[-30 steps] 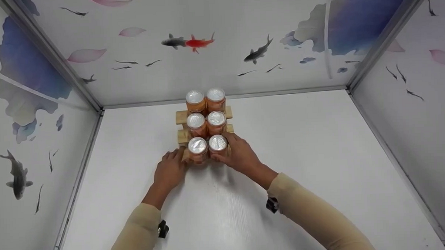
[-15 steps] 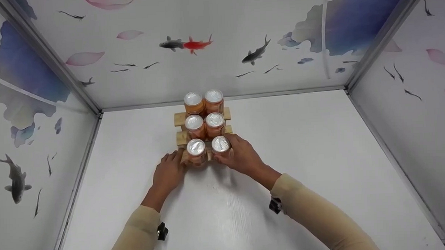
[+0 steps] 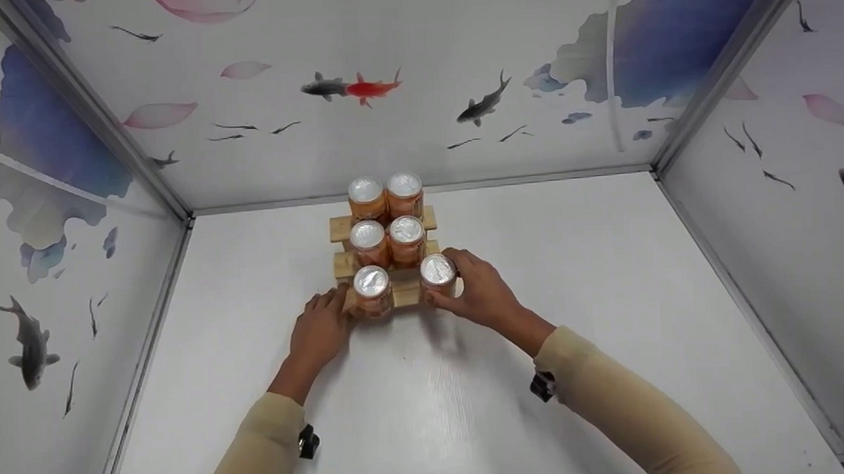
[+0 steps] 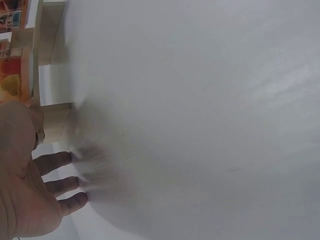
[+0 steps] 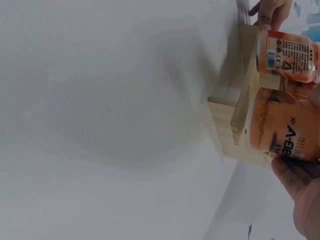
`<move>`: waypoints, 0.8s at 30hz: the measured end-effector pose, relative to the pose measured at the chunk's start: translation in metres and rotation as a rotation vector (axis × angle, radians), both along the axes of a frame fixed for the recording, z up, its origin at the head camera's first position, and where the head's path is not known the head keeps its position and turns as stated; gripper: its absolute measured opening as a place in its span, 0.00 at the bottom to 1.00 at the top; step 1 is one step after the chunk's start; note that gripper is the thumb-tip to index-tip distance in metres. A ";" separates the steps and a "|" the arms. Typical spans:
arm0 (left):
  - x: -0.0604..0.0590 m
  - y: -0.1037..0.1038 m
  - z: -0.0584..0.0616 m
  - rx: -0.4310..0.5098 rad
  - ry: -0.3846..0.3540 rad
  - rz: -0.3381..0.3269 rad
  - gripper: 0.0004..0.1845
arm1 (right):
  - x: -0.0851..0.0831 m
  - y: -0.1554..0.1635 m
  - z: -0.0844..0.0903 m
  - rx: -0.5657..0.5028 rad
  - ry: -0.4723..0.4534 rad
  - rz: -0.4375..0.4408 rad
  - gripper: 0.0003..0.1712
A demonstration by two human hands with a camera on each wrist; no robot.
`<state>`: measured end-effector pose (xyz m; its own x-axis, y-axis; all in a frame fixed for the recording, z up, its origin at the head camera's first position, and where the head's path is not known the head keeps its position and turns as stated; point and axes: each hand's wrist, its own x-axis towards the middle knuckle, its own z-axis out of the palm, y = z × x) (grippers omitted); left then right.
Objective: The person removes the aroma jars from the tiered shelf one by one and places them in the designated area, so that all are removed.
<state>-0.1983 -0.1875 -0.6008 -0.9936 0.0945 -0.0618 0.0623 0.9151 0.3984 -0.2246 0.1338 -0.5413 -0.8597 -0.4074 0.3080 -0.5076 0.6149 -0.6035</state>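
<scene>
One jar (image 3: 438, 278) at the front right of the wooden rack (image 3: 406, 296), grasped in the right hand (image 3: 488, 292); against the rack's left end, loose fingers of the left hand (image 3: 320, 327). Probably smooth, stiff, fairly light: best held round its sides.

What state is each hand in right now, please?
Left hand: touching the near left end of the wooden rack; whether it grips cannot be told.
Right hand: holding a silver-topped orange jar between thumb and fingers.
</scene>
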 end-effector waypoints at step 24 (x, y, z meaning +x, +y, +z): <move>0.000 0.001 0.000 0.005 -0.031 0.013 0.35 | -0.026 0.063 -0.010 -0.053 -0.125 -0.127 0.39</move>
<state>-0.1985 -0.1869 -0.6003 -0.9924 0.0816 -0.0922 0.0376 0.9138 0.4043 -0.2502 0.1963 -0.5517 -0.9362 -0.2789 0.2138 -0.3469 0.6350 -0.6902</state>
